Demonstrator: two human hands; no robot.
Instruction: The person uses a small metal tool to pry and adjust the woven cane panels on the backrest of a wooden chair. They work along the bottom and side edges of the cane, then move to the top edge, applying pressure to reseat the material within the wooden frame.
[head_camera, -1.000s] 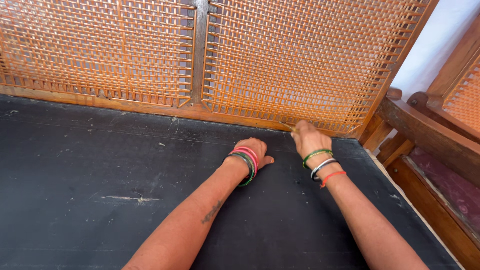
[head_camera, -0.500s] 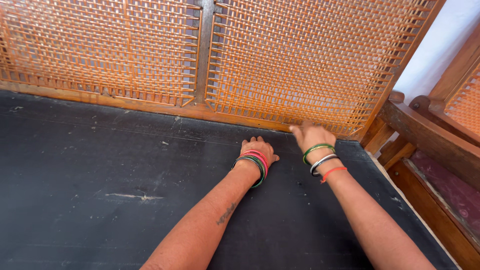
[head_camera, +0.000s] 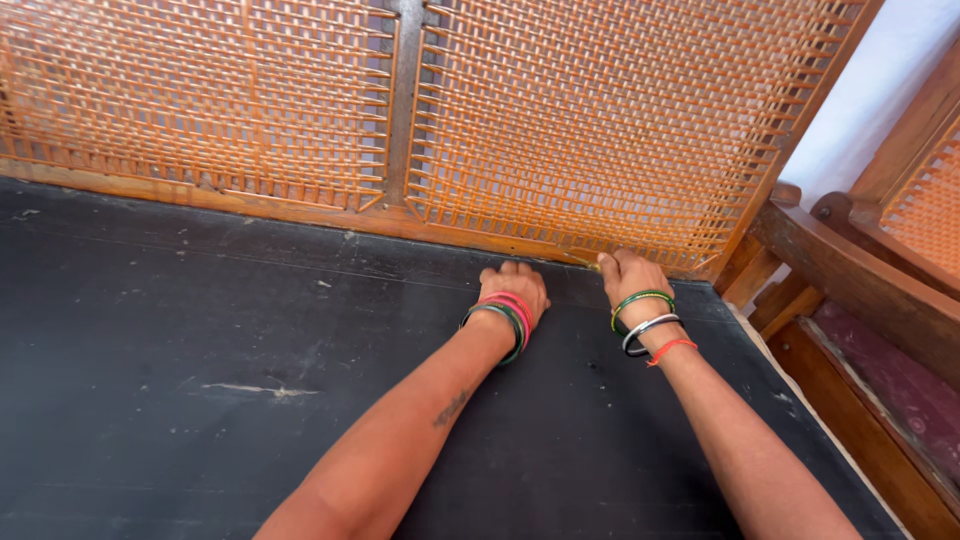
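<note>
Both my arms reach forward over a black seat pad (head_camera: 250, 400) on a wooden bench. My left hand (head_camera: 513, 284) rests knuckles-up on the pad's far edge, fingers curled down at the gap under the backrest; red and green bangles circle its wrist. My right hand (head_camera: 627, 273) lies a little to the right, fingers pressed against the lower wooden rail (head_camera: 300, 212) of the orange cane backrest (head_camera: 600, 110). Green, silver and red bangles sit on that wrist. What the fingertips grip, if anything, is hidden.
A wooden centre post (head_camera: 405, 100) splits the woven backrest into two panels. To the right stands a wooden armrest (head_camera: 850, 270) and a second chair with a dark red seat (head_camera: 890, 390). White scuff marks (head_camera: 260, 388) streak the pad.
My head has tilted down a little and both hands have slid slightly forward and right, to the pad's back edge by the rail.
</note>
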